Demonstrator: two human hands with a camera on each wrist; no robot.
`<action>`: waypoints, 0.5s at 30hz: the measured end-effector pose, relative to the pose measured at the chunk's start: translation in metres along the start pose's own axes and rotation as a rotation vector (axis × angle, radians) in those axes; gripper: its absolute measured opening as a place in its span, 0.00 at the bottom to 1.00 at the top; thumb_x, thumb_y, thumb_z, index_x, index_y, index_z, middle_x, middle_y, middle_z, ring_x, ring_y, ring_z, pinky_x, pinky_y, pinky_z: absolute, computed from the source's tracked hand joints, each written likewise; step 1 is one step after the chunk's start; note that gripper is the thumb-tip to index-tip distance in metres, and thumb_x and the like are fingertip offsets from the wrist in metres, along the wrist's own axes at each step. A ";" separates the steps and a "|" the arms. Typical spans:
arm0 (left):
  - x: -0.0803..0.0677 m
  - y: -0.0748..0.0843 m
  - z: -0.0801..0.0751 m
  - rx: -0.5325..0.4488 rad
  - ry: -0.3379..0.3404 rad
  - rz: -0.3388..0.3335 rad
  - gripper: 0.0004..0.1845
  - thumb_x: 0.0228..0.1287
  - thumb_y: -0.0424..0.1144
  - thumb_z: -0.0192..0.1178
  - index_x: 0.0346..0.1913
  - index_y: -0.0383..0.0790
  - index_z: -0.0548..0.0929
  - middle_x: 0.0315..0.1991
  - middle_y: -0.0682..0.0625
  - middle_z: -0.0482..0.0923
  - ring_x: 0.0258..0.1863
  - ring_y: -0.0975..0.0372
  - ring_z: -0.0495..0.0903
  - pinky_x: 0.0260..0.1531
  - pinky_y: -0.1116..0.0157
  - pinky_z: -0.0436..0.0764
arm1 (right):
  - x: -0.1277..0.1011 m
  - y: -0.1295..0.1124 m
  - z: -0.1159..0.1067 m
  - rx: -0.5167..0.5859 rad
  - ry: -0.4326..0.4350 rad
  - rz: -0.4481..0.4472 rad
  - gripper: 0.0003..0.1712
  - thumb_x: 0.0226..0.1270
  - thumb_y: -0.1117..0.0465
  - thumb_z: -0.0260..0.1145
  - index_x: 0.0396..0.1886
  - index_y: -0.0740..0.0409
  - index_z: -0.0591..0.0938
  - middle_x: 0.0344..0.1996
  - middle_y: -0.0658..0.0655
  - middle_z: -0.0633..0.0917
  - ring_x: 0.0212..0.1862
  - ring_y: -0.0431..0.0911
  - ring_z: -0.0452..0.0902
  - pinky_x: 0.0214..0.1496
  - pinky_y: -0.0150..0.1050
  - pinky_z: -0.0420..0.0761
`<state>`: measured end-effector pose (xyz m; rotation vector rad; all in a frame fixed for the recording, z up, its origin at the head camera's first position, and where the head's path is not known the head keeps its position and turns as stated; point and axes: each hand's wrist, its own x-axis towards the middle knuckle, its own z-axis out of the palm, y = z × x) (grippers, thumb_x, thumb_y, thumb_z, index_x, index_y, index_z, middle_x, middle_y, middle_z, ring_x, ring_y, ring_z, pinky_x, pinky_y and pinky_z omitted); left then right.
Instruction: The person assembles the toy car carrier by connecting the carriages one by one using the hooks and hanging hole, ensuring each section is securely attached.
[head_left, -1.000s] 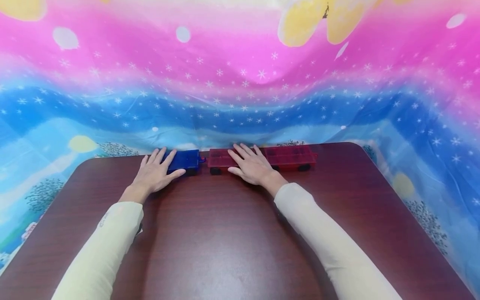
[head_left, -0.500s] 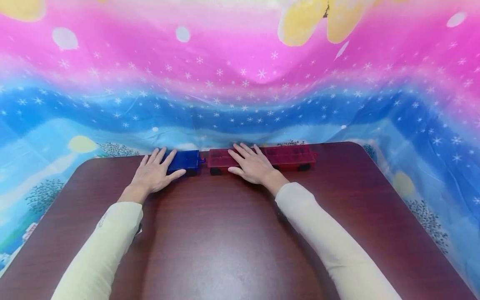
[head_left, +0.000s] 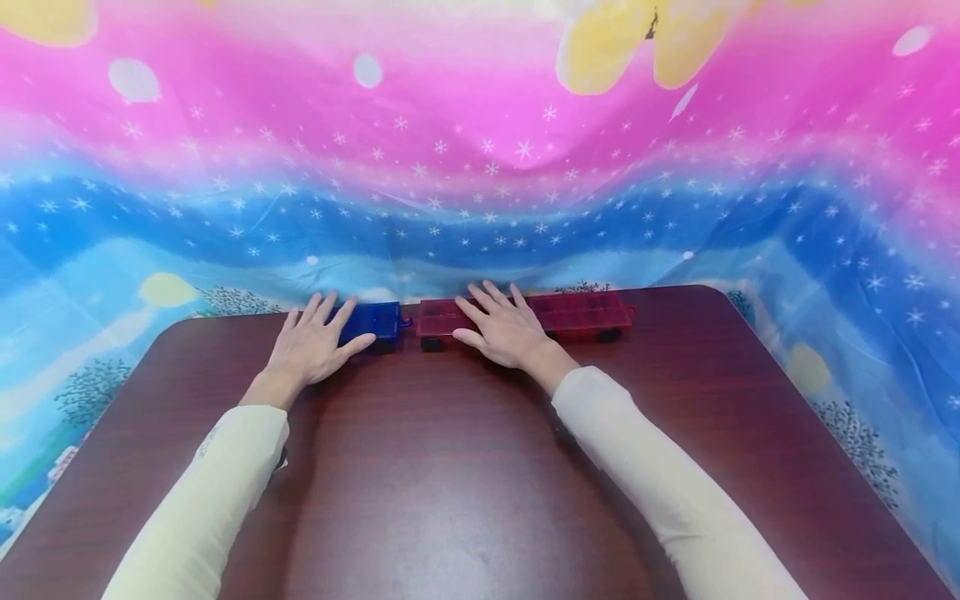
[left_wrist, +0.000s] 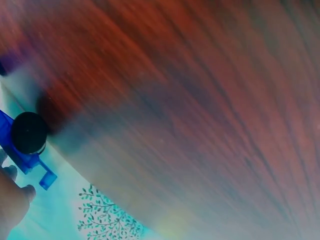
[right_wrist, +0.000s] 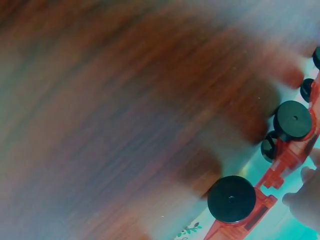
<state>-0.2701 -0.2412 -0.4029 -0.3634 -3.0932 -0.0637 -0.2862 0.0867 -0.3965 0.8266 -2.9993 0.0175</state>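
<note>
I see barely any change over the last second: my left hand (head_left: 311, 346) stays flat on the blue wheeled cart (head_left: 371, 322), my right hand (head_left: 504, 329) on the 2 red carts (head_left: 525, 315), fingers straight, gripping nothing.

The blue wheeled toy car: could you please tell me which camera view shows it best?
The head view: the blue toy car sits whole at the table's far edge, under the left hand's straight fingers. The left wrist view shows only one black wheel and a blue coupling. The right wrist view shows only red cars.
</note>
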 end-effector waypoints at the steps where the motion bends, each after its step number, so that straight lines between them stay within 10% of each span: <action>1: 0.000 0.001 0.000 -0.002 0.004 -0.002 0.48 0.57 0.77 0.30 0.75 0.54 0.45 0.75 0.40 0.42 0.74 0.44 0.38 0.68 0.39 0.42 | 0.000 0.000 -0.001 0.002 0.000 0.009 0.41 0.65 0.27 0.30 0.75 0.36 0.48 0.76 0.49 0.47 0.77 0.49 0.34 0.74 0.59 0.37; 15: 0.002 0.022 -0.002 -0.026 0.046 -0.012 0.46 0.58 0.77 0.28 0.75 0.54 0.48 0.75 0.41 0.45 0.74 0.44 0.41 0.67 0.38 0.43 | -0.018 0.019 -0.006 0.018 0.018 0.128 0.43 0.64 0.26 0.29 0.75 0.38 0.48 0.75 0.51 0.49 0.77 0.51 0.35 0.74 0.59 0.36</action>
